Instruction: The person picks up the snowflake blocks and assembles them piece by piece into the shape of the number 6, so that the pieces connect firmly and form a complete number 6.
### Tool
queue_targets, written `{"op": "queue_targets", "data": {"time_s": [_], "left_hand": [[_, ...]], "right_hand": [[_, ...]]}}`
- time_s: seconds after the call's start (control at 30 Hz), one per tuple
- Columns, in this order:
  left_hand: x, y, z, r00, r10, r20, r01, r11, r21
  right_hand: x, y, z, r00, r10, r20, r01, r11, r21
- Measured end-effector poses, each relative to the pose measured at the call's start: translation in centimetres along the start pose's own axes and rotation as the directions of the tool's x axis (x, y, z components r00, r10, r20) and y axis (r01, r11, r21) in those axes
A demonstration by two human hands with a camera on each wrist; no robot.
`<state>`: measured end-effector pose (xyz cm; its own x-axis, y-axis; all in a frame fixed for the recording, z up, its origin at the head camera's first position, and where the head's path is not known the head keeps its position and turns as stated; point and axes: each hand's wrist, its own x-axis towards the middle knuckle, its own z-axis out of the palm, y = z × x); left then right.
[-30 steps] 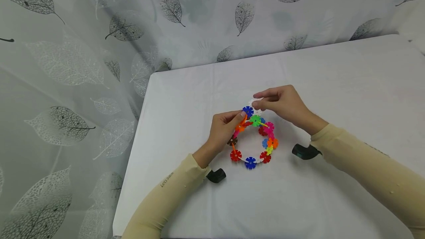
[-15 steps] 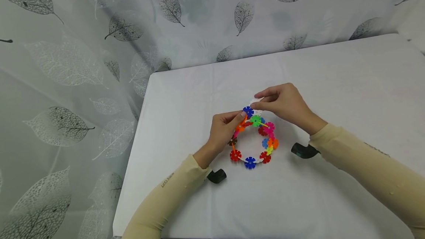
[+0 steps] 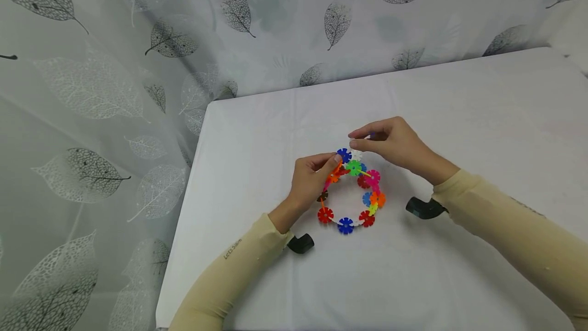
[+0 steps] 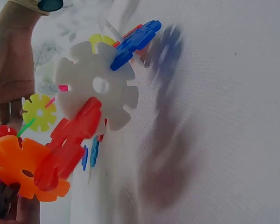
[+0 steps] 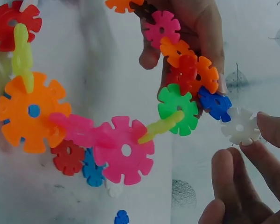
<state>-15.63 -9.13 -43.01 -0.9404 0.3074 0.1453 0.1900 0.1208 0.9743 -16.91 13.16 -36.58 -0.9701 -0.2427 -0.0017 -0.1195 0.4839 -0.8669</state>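
Over the tabletop (image 3: 257, 142), the left hand (image 3: 309, 180) is gripping the snowflake-disc ring (image 3: 372, 178), likely steadying the right hand's (image 3: 398, 143) pinched white disc (image 5: 231, 128).

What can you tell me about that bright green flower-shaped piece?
The green piece is a flat disc, apparently plastic, with a notched rim and a small central hole. It is linked into the colourful ring, on the side farthest from the person. A yellow piece slots into it at an angle. The left hand is close by; whether it touches the disc, I can't tell.
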Motion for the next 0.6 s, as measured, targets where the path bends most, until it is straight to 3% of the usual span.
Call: {"op": "queue_targets", "data": {"time_s": [0.3, 0.6], "left_hand": [[0.2, 0.0, 0.3, 0.999, -0.039, -0.014, 0.038, 0.998, -0.052], [0.1, -0.4, 0.6, 0.992, -0.12, -0.042, 0.116, 0.99, -0.08]], "right_hand": [[-0.1, 1.4, 0.7, 0.999, 0.029, -0.027, -0.025, 0.992, 0.124], [-0.2, 2.8, 1.5, 0.999, 0.004, -0.033, 0.001, 0.988, 0.156]]}}
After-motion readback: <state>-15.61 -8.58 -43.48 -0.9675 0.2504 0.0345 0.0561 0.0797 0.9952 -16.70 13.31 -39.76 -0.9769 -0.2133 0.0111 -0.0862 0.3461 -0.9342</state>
